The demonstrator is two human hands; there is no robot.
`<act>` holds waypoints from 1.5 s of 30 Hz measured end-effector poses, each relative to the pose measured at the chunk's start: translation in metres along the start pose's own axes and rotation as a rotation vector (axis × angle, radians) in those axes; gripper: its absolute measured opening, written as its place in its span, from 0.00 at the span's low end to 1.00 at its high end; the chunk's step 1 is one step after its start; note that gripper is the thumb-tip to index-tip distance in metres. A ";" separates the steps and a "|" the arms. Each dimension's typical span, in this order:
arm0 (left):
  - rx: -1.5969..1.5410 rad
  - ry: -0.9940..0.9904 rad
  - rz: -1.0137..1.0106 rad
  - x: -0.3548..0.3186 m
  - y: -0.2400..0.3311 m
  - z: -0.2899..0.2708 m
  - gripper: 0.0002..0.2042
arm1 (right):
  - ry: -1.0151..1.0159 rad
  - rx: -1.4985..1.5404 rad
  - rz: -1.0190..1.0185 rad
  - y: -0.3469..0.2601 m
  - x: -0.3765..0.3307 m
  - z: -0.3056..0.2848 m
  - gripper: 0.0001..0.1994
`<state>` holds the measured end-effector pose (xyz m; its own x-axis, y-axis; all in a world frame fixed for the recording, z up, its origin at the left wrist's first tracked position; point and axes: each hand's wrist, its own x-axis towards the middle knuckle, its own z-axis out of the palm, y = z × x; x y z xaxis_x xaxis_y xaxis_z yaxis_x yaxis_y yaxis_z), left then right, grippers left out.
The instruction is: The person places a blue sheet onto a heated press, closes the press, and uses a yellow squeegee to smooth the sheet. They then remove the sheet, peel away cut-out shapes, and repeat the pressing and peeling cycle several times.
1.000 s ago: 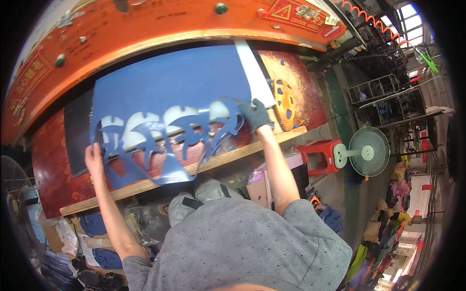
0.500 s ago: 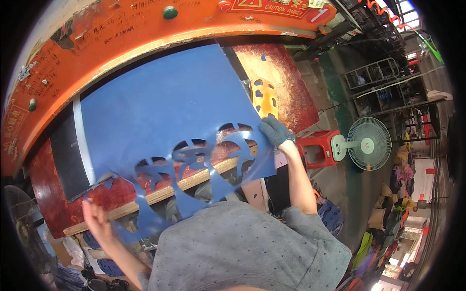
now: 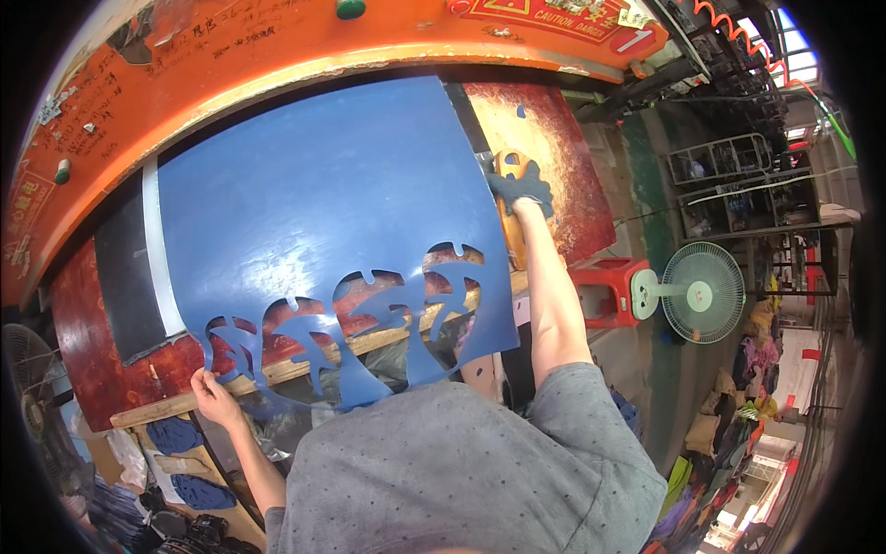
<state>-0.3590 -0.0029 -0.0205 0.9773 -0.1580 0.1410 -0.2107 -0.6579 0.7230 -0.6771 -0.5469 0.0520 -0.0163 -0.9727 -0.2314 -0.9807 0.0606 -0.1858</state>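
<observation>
A large blue sheet (image 3: 314, 175) lies over the bench, with several leaf-like cut-outs along its near edge. That near edge hangs past the wooden front of the bench toward my body. My left hand (image 3: 216, 399), bare, pinches the sheet's near left corner. At the right of the sheet, my right hand (image 3: 524, 192) wears a dark glove and grips a long yellow cutting die (image 3: 513, 231) with openings in it. Its fingers reach over the die's left side, and the palm hides the die's middle.
An orange machine beam (image 3: 277, 55) spans the far side. The red bench board (image 3: 586, 198) shows at right, worn pale in places. A red stool (image 3: 600, 286) and a pale green fan (image 3: 701, 291) stand beyond it. Blue cut pieces (image 3: 203, 491) lie at lower left.
My right hand has left the sheet's right edge and moved up onto the yellow die, which now sits more upright. My left hand has closed on the sheet's corner. The sheet has flattened.
</observation>
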 end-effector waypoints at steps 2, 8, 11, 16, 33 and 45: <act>-0.011 0.003 -0.007 -0.001 0.001 0.001 0.09 | 0.141 0.556 -0.146 0.024 0.009 -0.005 0.44; 0.098 0.026 0.071 0.003 -0.006 0.000 0.10 | -0.338 2.259 -0.556 0.093 0.034 -0.056 0.23; 0.109 0.009 0.078 0.007 -0.009 0.002 0.11 | -0.106 2.189 -0.453 0.093 0.033 -0.052 0.23; 0.180 -0.014 0.005 0.011 -0.015 0.002 0.13 | -0.045 2.141 -0.309 0.075 0.004 0.019 0.24; -0.545 -0.232 -0.115 0.028 -0.049 0.001 0.17 | -0.194 2.108 -0.435 0.063 -0.010 0.023 0.31; -0.269 -0.243 0.011 0.023 0.020 -0.011 0.08 | -0.543 1.866 -1.008 -0.146 -0.111 -0.044 0.22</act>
<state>-0.3403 -0.0118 0.0048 0.9345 -0.3559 0.0085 -0.1768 -0.4432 0.8788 -0.5409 -0.4574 0.1473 0.6049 -0.6888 0.3996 0.6432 0.1268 -0.7551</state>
